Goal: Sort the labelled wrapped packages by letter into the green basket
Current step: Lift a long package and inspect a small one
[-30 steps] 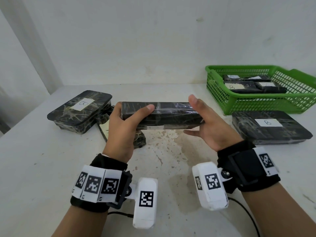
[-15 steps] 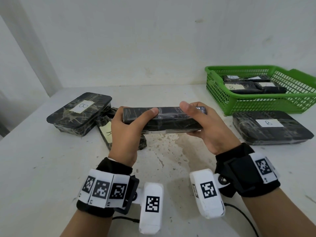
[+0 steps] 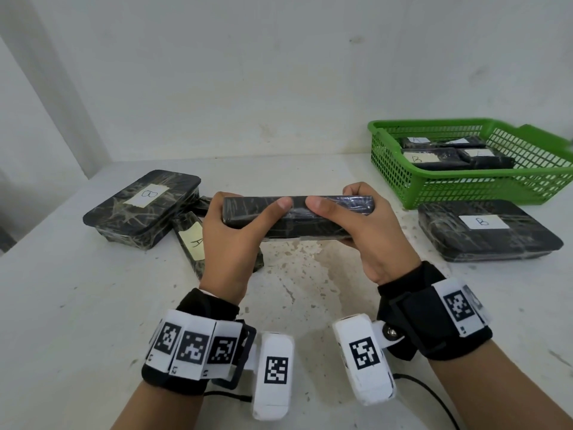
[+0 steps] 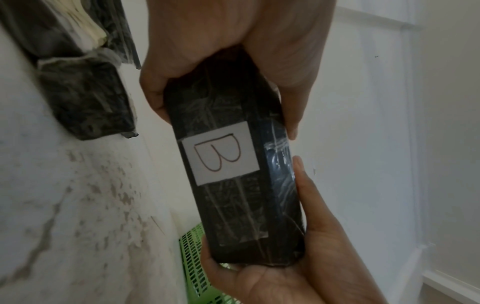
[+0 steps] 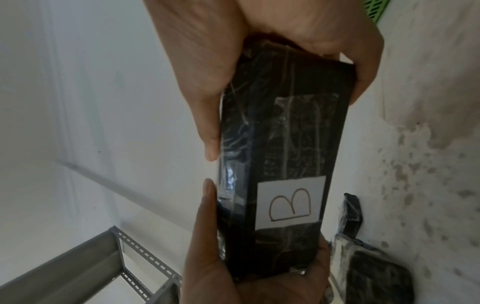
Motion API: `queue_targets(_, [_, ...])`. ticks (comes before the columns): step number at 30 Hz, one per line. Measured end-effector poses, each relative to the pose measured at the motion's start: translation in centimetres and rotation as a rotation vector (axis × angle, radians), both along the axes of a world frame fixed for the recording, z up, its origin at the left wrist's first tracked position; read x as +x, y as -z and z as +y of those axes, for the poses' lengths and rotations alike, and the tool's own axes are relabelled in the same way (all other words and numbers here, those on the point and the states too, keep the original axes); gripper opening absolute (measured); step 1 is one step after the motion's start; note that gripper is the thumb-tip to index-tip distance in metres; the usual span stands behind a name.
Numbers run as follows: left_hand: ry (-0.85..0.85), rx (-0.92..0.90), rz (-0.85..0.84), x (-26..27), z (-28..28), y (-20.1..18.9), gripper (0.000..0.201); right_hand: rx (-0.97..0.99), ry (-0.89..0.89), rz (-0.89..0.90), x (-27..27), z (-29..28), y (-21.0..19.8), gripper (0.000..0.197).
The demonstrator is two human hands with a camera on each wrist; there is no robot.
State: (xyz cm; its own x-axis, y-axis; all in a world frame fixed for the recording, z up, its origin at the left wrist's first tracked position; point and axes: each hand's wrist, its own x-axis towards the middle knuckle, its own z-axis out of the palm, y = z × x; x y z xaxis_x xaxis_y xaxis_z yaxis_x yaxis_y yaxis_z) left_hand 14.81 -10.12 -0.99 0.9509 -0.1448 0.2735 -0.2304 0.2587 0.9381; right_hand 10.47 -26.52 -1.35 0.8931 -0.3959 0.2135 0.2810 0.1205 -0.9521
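Both hands hold a long black wrapped package (image 3: 297,218) level above the table. My left hand (image 3: 229,243) grips its left end with the thumb over the top. My right hand (image 3: 372,243) grips its right end, the thumb nearly meeting the left thumb. A white label with the letter B (image 4: 221,152) on the package's underside shows only in the wrist views (image 5: 289,202). The green basket (image 3: 465,190) stands at the back right. It holds several small black packages, one labelled A and one labelled B.
A large black package labelled B (image 3: 142,209) lies at the left, with a narrow one labelled A (image 3: 192,243) beside it. Another large B package (image 3: 486,231) lies in front of the basket. A white wall stands behind the table; a grey metal rack (image 5: 103,267) is off to one side.
My right hand went from flat against the package's end to curled round it, thumb sliding over the top. The package tilted and came slightly lower and nearer.
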Motion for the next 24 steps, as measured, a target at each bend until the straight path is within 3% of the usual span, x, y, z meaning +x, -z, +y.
queue_targets(5, [0.068,-0.023,0.053,0.3,0.3,-0.2,0.041,-0.003,-0.053,-0.014,-0.2,-0.8,-0.5,0.044])
queue_targets(6, [0.086,-0.039,0.076,0.7,0.6,-0.2,0.05,0.001,-0.083,-0.005,-0.2,-0.9,-0.5,0.042])
queue_targets(9, [0.092,-0.099,0.172,1.3,1.0,-0.3,0.109,-0.03,-0.095,0.049,0.2,-0.9,-0.1,0.044])
queue_targets(10, [0.088,-0.108,0.187,1.4,1.1,-0.3,0.108,-0.052,-0.084,0.056,0.2,-0.8,-0.1,0.042])
queue_targets(13, [0.144,-0.087,0.162,1.5,1.1,-0.2,0.046,-0.046,-0.1,0.03,0.1,-0.9,-0.4,0.041])
queue_targets(14, [0.165,-0.077,0.146,1.5,1.1,-0.2,0.035,-0.027,-0.12,0.004,0.0,-1.1,-0.6,0.039])
queue_targets(21, [0.198,-0.139,0.139,2.5,2.0,-0.2,0.024,-0.072,-0.201,0.039,-0.2,-1.0,-0.7,0.013])
queue_targets(24, [0.196,-0.197,0.136,2.6,2.2,-0.3,0.021,-0.051,-0.192,0.054,-0.2,-1.0,-0.9,0.021])
